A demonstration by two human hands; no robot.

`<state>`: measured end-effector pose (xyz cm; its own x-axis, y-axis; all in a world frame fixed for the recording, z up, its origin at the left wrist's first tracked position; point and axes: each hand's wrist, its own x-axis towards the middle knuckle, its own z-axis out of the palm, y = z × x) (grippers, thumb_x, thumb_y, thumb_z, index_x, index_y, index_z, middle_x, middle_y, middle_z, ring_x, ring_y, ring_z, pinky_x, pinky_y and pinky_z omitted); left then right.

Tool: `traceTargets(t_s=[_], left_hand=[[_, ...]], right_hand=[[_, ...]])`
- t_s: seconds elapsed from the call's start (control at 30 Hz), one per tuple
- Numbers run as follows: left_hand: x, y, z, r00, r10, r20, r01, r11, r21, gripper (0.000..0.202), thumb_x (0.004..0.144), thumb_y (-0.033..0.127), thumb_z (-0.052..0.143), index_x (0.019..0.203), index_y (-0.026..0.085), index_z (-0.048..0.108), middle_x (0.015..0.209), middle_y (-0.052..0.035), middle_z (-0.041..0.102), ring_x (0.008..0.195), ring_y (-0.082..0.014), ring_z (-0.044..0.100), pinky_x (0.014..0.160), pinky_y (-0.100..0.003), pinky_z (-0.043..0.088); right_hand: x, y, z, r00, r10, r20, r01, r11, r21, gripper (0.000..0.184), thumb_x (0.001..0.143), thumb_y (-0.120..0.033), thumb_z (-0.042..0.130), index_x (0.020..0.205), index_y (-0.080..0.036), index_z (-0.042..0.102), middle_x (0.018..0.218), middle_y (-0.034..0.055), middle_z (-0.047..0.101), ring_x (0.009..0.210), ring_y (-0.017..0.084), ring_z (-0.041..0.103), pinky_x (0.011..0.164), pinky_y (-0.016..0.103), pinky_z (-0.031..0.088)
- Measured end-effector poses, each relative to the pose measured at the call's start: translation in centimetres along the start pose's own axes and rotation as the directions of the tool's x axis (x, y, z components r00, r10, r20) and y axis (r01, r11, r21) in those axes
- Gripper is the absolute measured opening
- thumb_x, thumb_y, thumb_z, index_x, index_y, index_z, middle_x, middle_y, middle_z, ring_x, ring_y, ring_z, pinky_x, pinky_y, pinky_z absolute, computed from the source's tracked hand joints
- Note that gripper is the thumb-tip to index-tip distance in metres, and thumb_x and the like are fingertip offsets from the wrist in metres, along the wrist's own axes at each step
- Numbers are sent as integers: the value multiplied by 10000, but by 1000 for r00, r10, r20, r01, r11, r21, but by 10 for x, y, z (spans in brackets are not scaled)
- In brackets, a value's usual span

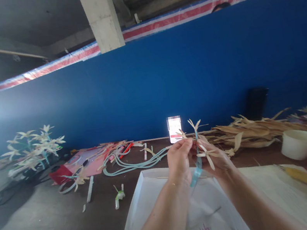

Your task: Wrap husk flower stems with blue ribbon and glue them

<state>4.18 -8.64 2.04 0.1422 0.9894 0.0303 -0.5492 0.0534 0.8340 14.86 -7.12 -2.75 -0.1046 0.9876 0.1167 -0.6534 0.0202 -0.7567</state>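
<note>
Flower spray [207,153], pale petals on a thin stem, sits between both hands, above the bench [104,209] and over the far part of a white tray [197,209]. Taking the spray as clock centre, twelve pointing away from the person: left hand [177,162] at nine, thumb and fingertips pinched in at the stem; right hand [219,160] at about four, curled round the stem too, some fingers hidden behind petals, so exact contact there can't be told.

Key relation: stem's long axis stands near upright, one bloom on top, another lower down, facing out over the right hand. That lower bloom is nearer the right hand; the stem itself is touched from both sides. Light-blue strip [198,169] hangs below the grip, running down towards seven.

Around it: lit phone [175,131] at eleven, just beyond the left hand. Loops of pale-blue cord [138,167] at nine. Dry husks [251,134] at two to three, white tub [297,146] at three. Finished-looking bunch of blooms [36,146] well apart, between nine and ten.
</note>
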Motion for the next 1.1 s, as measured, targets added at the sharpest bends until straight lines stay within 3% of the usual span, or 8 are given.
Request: traceTargets(t_s=[0.4, 0.77, 0.93, 1.1], left_hand=[[4, -10, -3, 999, -25, 29, 28, 993, -118, 269, 570, 324, 718, 681, 103, 612, 597, -10, 569, 519, -70, 497, 510, -189, 375], [4, -13, -6, 998, -51, 34, 56, 981, -186, 248, 576, 297, 709, 652, 108, 568, 561, 13, 516, 496, -58, 462, 487, -182, 356], [7, -10, -8, 998, -30, -51, 27, 999, -47, 310, 563, 352, 717, 721, 113, 597, 611, -17, 581, 519, -93, 513, 519, -218, 401], [5, -6, -20, 997, 81, -13, -77, 979, 186, 361, 639, 425, 657, 851, 133, 642, 750, -48, 641, 639, -119, 560, 615, -230, 424]], right_hand=[[1, 1, -1, 996, 11, 85, -8, 999, -35, 111, 757, -330, 596, 778, -221, 610, 732, 20, 648, 597, 149, 580, 534, 265, 443], [1, 4, 0, 998, 43, 50, -42, 999, -26, 117, 742, -330, 612, 768, -216, 624, 708, 20, 652, 553, 139, 573, 531, 266, 443], [1, 2, 4, 999, 31, 8, -31, 999, -37, 127, 725, -328, 630, 761, -206, 621, 616, -8, 613, 495, 106, 530, 490, 228, 419], [3, -1, 1, 1000, 7, -21, -8, 999, -41, 142, 683, -312, 665, 768, -212, 611, 553, -34, 555, 425, 72, 449, 387, 191, 347]])
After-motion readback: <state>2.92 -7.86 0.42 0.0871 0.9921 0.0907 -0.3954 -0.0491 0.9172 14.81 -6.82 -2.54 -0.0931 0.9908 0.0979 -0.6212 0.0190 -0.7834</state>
